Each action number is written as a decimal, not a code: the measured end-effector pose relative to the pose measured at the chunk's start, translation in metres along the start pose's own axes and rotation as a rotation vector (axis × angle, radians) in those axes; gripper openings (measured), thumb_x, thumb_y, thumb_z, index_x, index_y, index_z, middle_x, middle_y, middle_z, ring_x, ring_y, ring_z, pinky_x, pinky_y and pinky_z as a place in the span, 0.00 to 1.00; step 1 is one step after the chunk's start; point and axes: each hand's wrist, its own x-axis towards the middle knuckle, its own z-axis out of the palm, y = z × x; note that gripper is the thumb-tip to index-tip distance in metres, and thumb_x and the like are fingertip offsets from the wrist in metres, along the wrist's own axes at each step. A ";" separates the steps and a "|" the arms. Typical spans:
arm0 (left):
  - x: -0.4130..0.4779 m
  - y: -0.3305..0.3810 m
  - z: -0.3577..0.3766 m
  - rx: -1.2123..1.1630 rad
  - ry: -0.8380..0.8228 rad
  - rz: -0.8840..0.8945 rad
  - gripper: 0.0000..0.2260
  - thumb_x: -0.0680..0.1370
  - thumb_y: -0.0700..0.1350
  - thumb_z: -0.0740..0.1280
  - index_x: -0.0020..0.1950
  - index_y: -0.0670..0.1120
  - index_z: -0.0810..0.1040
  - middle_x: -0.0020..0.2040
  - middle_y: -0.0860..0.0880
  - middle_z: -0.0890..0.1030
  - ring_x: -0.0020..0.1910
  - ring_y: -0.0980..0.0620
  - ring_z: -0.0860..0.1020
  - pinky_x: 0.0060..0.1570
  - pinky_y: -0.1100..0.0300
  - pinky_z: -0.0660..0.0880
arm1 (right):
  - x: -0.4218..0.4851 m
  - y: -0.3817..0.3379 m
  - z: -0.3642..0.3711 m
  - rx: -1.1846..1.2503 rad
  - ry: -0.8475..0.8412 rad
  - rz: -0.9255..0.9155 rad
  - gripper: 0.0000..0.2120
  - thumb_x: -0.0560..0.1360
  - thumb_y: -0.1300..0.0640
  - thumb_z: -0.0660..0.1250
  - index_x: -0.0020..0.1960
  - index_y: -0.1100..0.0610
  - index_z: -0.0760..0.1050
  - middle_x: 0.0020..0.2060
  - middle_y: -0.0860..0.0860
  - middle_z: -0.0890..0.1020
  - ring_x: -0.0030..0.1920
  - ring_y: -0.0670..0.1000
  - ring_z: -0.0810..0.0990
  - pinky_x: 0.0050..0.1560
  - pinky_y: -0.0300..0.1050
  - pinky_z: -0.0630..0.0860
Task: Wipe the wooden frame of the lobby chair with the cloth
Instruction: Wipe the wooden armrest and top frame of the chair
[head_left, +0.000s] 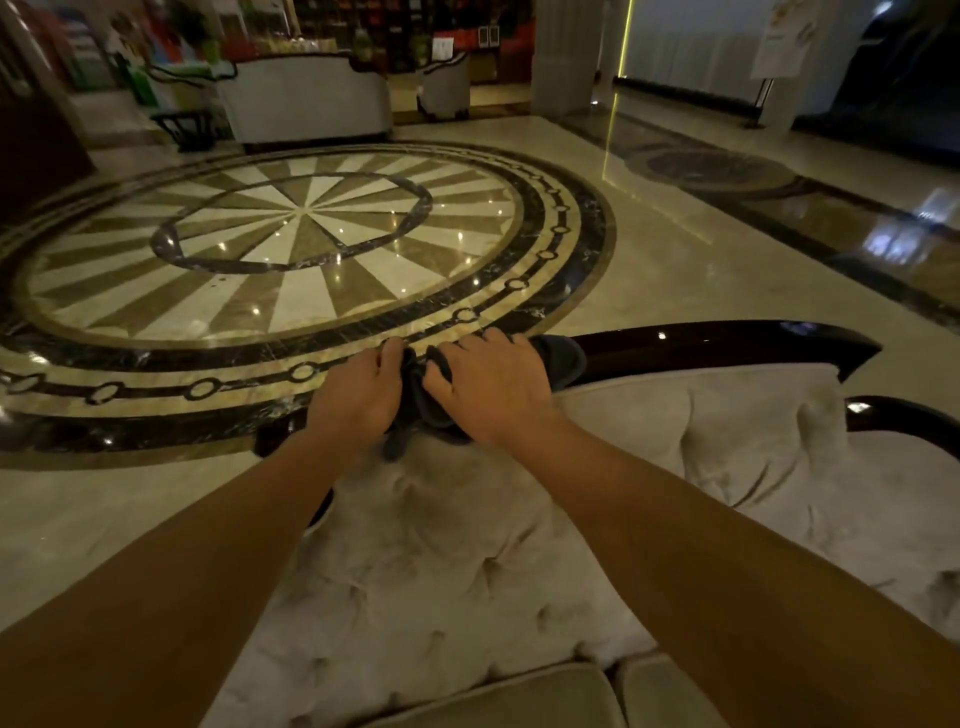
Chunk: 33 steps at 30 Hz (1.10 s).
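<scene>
The lobby chair has a glossy dark wooden frame (727, 340) running along the top of its tufted grey back (467, 545). A dark cloth (561, 358) is bunched on the top rail near its middle. My left hand (358, 397) grips the cloth's left end with the fingers curled over the rail. My right hand (488, 389) lies flat on the cloth and presses it on the rail. The rail under both hands is hidden.
Beyond the chair lies polished marble floor with a round inlaid medallion (291, 234). Another grey sofa (306, 101) and an armchair (444, 88) stand at the far side. Seat cushions (519, 696) show at the bottom edge. A pillar (563, 57) stands at the back.
</scene>
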 end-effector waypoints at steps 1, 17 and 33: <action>-0.001 0.014 0.006 0.038 -0.002 -0.009 0.27 0.80 0.63 0.45 0.47 0.46 0.76 0.43 0.43 0.79 0.44 0.43 0.77 0.49 0.49 0.73 | -0.002 0.018 -0.003 0.009 0.003 0.008 0.24 0.79 0.40 0.49 0.53 0.52 0.79 0.48 0.52 0.84 0.51 0.58 0.79 0.52 0.56 0.73; -0.004 0.115 0.085 0.540 0.114 0.241 0.25 0.82 0.54 0.44 0.46 0.45 0.78 0.29 0.48 0.73 0.31 0.45 0.74 0.39 0.51 0.71 | -0.061 0.267 -0.018 0.075 -0.027 0.355 0.17 0.82 0.47 0.49 0.53 0.54 0.73 0.47 0.58 0.79 0.49 0.62 0.75 0.52 0.57 0.72; -0.001 0.162 0.094 0.590 -0.065 -0.093 0.14 0.81 0.50 0.54 0.57 0.44 0.75 0.55 0.41 0.80 0.57 0.39 0.76 0.64 0.40 0.67 | -0.051 0.205 -0.025 0.141 0.023 0.196 0.21 0.80 0.44 0.49 0.57 0.53 0.76 0.53 0.55 0.82 0.56 0.59 0.76 0.63 0.58 0.69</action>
